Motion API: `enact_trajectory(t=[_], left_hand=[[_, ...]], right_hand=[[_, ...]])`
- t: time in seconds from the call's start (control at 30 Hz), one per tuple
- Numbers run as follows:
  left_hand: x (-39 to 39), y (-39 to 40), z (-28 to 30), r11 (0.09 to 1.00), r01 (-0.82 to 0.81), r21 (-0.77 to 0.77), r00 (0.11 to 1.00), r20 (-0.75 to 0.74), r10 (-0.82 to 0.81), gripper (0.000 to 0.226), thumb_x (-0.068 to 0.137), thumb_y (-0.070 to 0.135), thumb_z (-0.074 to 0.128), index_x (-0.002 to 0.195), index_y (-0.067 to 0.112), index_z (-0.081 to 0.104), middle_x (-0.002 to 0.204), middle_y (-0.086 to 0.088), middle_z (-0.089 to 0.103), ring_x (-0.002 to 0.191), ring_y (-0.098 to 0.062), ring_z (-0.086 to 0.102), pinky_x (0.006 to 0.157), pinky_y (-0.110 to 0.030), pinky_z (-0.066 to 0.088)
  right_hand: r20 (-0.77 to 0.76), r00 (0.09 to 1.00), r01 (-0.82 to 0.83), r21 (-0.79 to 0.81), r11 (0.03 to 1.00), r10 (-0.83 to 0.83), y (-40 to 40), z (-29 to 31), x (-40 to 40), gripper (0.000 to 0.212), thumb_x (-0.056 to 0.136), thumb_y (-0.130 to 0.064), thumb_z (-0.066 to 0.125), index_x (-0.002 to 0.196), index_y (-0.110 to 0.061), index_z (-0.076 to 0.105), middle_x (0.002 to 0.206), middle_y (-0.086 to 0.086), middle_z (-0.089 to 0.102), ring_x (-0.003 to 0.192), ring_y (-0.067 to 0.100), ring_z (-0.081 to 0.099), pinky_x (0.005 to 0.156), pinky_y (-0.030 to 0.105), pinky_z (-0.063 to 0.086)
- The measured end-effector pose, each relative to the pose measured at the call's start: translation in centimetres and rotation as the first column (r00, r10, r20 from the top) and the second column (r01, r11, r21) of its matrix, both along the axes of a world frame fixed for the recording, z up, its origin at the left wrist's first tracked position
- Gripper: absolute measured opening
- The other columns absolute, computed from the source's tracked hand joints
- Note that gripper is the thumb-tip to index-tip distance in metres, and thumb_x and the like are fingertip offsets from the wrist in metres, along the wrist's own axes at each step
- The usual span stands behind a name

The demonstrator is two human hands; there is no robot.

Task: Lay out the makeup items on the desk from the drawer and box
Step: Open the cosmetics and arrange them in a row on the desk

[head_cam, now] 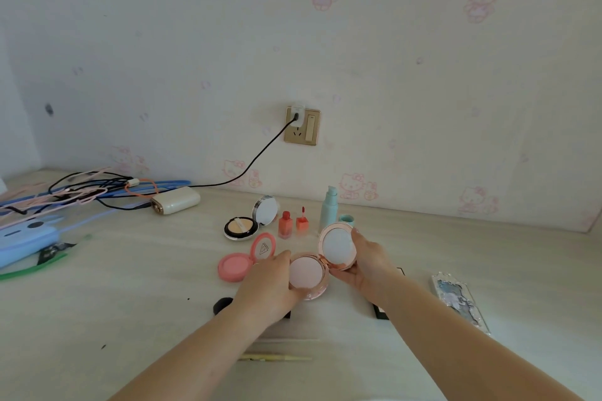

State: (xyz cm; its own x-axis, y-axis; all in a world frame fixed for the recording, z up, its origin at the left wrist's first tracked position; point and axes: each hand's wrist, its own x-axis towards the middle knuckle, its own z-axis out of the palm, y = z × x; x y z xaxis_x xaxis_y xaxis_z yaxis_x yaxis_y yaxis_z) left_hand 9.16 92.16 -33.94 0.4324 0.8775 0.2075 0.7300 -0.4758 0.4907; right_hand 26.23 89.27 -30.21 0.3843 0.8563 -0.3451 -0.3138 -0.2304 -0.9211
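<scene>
Both hands grip one open pink compact [321, 262]: the left hand [272, 286] closed around its base, the right hand [368, 265] closed on the raised mirror lid, just above the desk [130, 286]. Left of the compact lies an open blush [242, 259]; behind it stand a cushion compact [249, 220], two orange tint bottles [293, 223] and a mint pump bottle [329, 207]. Judged partly done: several items laid out, this compact not yet set down. Drawer and box not identifiable.
</scene>
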Motion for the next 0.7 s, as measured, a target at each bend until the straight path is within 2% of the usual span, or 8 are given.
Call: enact_trajectory(t=[0.1,0.23,0.37,0.5,0.6,0.7], left_hand=[[-0.2,0.3,-0.2,1.000,0.021,-0.009,0.999,0.036,-0.021,0.048,0.070,0.048,0.069,0.109,0.024,0.052,0.103,0.006,0.064,0.095,-0.018,0.060,0.075,-0.032,0.050],[-0.2,0.6,-0.5,0.999,-0.013,0.041,0.999,-0.037,0.014,0.051,0.069,0.047,0.070,0.109,0.023,0.051,0.107,0.001,0.063,0.097,-0.024,0.058,0.069,-0.030,0.042],[-0.3,1.0,-1.0,0.998,-0.040,0.053,0.996,-0.076,0.044,0.048,0.073,0.049,0.067,0.105,0.017,0.049,0.107,-0.003,0.063,0.097,-0.026,0.058,0.067,-0.030,0.037],[-0.3,1.1,-1.0,0.997,-0.053,0.058,0.993,-0.102,0.059,0.048,0.075,0.050,0.064,0.106,0.017,0.048,0.108,-0.003,0.063,0.097,-0.027,0.058,0.068,-0.032,0.041],[-0.5,1.1,-1.0,0.997,-0.048,0.060,0.993,-0.106,0.054,0.045,0.075,0.048,0.064,0.102,0.016,0.047,0.105,-0.003,0.063,0.095,-0.028,0.058,0.065,-0.031,0.038],[-0.7,1.1,-0.7,1.000,-0.023,0.020,0.996,-0.080,0.025,0.040,0.076,0.046,0.063,0.102,0.019,0.048,0.102,-0.002,0.064,0.094,-0.026,0.060,0.065,-0.031,0.040]], right_hand=[[-0.019,1.000,0.021,-0.012,1.000,-0.021,0.8,-0.3,-0.1,0.034,0.096,-0.039,0.046,0.109,-0.008,0.054,0.098,0.018,0.065,0.080,0.030,0.066,0.065,0.040,0.057],[-0.019,1.000,0.010,-0.024,1.000,-0.010,1.8,-0.9,-0.6,0.035,0.096,-0.036,0.046,0.113,-0.005,0.052,0.103,0.020,0.065,0.078,0.031,0.066,0.070,0.043,0.057],[-0.026,1.000,-0.014,-0.029,0.999,0.013,2.7,-1.5,-1.0,0.036,0.097,-0.035,0.046,0.118,-0.007,0.050,0.112,0.023,0.065,0.094,0.036,0.066,0.085,0.048,0.054],[-0.013,1.000,-0.010,-0.041,0.999,0.009,3.4,-1.5,-0.9,0.032,0.095,-0.036,0.049,0.111,-0.009,0.053,0.102,0.019,0.068,0.092,0.034,0.067,0.085,0.047,0.054],[-0.015,1.000,0.002,-0.054,0.999,-0.003,3.4,-1.5,-0.8,0.031,0.094,-0.036,0.051,0.109,-0.009,0.053,0.090,0.014,0.065,0.078,0.028,0.065,0.072,0.043,0.056],[0.013,1.000,-0.017,-0.063,0.998,0.017,3.1,-1.5,-0.6,0.033,0.094,-0.036,0.051,0.115,-0.010,0.053,0.104,0.016,0.064,0.088,0.030,0.065,0.071,0.040,0.055]])
